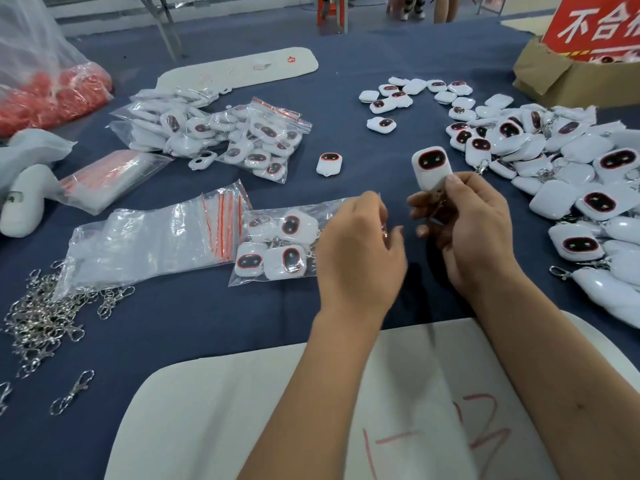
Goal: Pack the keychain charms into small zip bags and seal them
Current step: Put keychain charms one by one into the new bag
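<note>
My right hand [467, 230] pinches a white charm [431, 166] with a dark red-rimmed face and holds it upright above the blue table. My left hand [360, 251] is close beside it with curled fingers at the edge of a clear zip bag [277, 244] that lies flat and holds several charms; whether it grips the bag I cannot tell. A big heap of loose charms [571, 174] lies to the right. A stack of empty zip bags [156, 237] with red seal lines lies to the left.
Filled bags [221, 133] pile up at the back left. Metal clasps [45, 313] are scattered at the left front. A white foam sheet [277, 410] with red marks lies under my forearms. A cardboard box [561, 77] stands at the back right.
</note>
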The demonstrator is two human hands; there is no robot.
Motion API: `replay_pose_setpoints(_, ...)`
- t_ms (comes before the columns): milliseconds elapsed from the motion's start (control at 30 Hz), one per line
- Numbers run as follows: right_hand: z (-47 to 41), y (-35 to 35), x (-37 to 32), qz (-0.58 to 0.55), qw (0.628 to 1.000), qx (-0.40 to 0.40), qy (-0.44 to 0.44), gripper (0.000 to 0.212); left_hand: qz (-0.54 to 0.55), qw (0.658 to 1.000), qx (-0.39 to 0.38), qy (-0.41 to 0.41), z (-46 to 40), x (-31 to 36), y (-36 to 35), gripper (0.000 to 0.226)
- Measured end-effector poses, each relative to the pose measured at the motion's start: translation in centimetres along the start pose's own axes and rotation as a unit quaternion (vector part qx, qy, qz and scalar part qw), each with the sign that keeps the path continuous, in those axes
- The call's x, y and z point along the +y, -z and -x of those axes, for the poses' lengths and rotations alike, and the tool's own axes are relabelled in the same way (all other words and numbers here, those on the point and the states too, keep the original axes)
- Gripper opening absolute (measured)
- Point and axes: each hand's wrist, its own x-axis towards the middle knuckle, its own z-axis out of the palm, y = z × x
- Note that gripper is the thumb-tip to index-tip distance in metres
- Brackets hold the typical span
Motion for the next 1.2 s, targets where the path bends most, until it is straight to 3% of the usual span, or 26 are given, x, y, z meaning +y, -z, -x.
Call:
replay_pose_setpoints(267, 0.1, -0.5, 0.7, 0.123, 0.991, -0.009, 0.047, 0.022, -0.044, 0.998, -0.006, 0.037, 0.7, 1.4, -0.1, 0.026)
replay_pose_setpoints(500, 0.4, -0.6, 1.0, 0.170, 0.983, -0.026, 0.071, 0.015, -0.050, 0.992, 0.084, 0.075, -0.1, -0.1, 0.8, 0.010)
replay_pose_setpoints(667, 0.8, -0.6, 0.7, 0.206, 0.969, -0.048, 0.127, 0.011, 0.119, 0.973, 0.147, 0.132, -0.8, -0.2, 1.2, 0.014)
replay_pose_setpoints(800, 0.8, -0.7, 0.8, 0.222, 0.964, -0.051, 0.137, 0.015, 0.102, 0.976, 0.176, 0.075, -0.7, 0.1, 1.2, 0.014)
replay_pose_setpoints(967, 0.9, -0.6, 0.9, 0.245, 0.953, -0.087, 0.154, 0.014, 0.042, 0.992, 0.120, -0.003, -0.4, 0.0, 0.7, 0.013)
replay_pose_setpoints(1100, 1.1, -0.9, 0.9, 0.264, 0.947, -0.106, 0.151, 0.002, 0.049, 0.991, 0.118, -0.039, -0.4, 0.2, 0.8, 0.011)
replay_pose_setpoints(1200, 1.2, -0.8, 0.7, 0.200, 0.960, -0.155, 0.119, 0.014, 0.059, 0.988, 0.141, -0.038, -0.5, 0.1, 0.9, 0.011)
